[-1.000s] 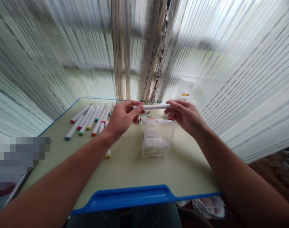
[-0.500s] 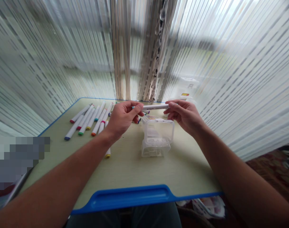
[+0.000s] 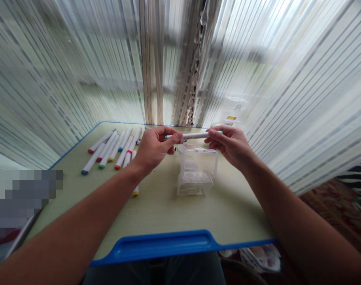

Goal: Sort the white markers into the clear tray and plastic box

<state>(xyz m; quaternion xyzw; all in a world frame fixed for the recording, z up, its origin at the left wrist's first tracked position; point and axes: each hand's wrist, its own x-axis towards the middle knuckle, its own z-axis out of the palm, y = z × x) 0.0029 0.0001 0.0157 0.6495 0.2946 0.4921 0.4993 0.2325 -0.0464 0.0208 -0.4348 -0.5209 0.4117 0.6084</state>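
A white marker (image 3: 195, 135) with light-blue ends is held level above the table, pinched at both ends. My left hand (image 3: 156, 148) grips its left end between thumb and fingers. On its right end my right hand (image 3: 229, 144) is closed the same way. Just below the marker stands a clear plastic case (image 3: 198, 164), its inside looking bare. To the left of my left hand several white markers with coloured ends (image 3: 109, 152) lie side by side. A yellow-ended marker (image 3: 135, 193) lies partly hidden under my left forearm.
The table (image 3: 159, 213) has a blue rim and a blue tray ledge (image 3: 164, 243) at its near edge. String curtains (image 3: 109, 59) hang right behind it. A clear container with a yellow label (image 3: 232, 114) stands at the back right. A bag (image 3: 261, 257) lies below.
The marker has shifted slightly in my fingers, so its light-blue ends now show past both hands. My hands stay in nearly the same place; the case and the other markers have not moved.
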